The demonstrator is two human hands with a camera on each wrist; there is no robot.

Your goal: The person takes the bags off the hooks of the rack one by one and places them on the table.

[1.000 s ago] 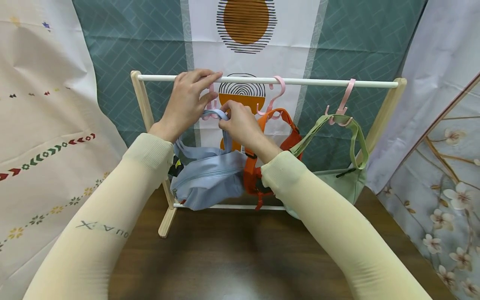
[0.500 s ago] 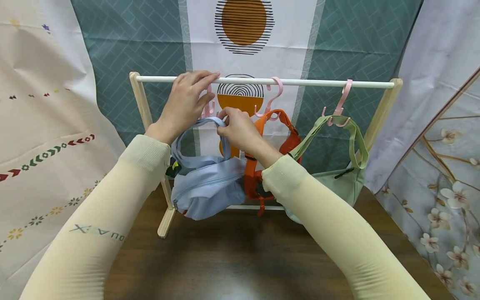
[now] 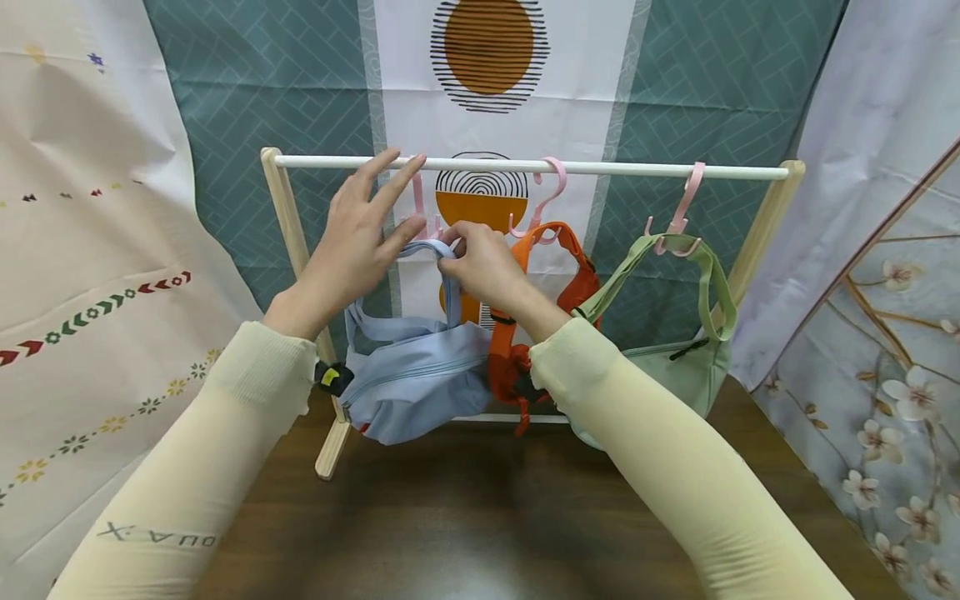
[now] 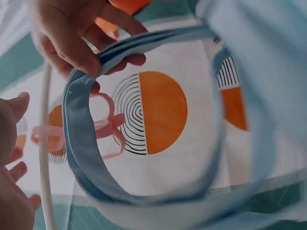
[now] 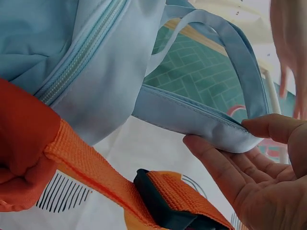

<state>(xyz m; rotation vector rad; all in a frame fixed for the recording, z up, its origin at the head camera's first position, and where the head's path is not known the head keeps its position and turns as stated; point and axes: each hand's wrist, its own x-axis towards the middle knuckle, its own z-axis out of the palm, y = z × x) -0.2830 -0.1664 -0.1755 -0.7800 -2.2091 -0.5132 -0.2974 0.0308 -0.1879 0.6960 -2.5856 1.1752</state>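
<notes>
My right hand (image 3: 489, 265) pinches the strap (image 3: 452, 302) of a light blue bag (image 3: 420, 379). In the right wrist view, thumb and fingers hold the strap (image 5: 196, 117) near its bend. The bag hangs below, its zipper facing me. Behind the strap is a pink hook (image 3: 418, 198) on the white rod (image 3: 487, 166); in the left wrist view the hook (image 4: 108, 127) shows through the loop. Whether the strap touches it I cannot tell. With fingers spread, my left hand (image 3: 351, 233) is at the rod, beside the hook; the frames do not settle contact.
An orange bag (image 3: 513, 358) and a green bag (image 3: 675, 367) hang from two more pink hooks to the right. Wooden end posts (image 3: 757, 225) carry the rod. The rack stands on a dark wooden table (image 3: 465, 517), with patterned cloths behind and beside it.
The right hand and the blue strap dropped slightly, then stayed nearly level. My left hand's fingers, earlier together at the rod, have spread, and the hand has shifted left and down.
</notes>
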